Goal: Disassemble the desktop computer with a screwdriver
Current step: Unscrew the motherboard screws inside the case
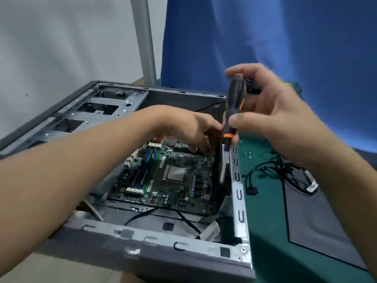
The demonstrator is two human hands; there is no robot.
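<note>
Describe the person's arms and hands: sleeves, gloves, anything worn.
Both are bare. The left hand and right hand wear no gloves, and no watch or bracelet shows at either wrist. The left forearm and right forearm are uncovered as far as the frame's edge, no sleeve in view. Motion blur hides whether any finger bears a ring.

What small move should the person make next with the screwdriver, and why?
Probably lower the tip of the screwdriver to the right edge of the motherboard, where the left hand reaches. The right hand grips it nearly upright, tip seemingly not yet seated, and the motherboard lies in the case. Any screw there is hidden.
</note>
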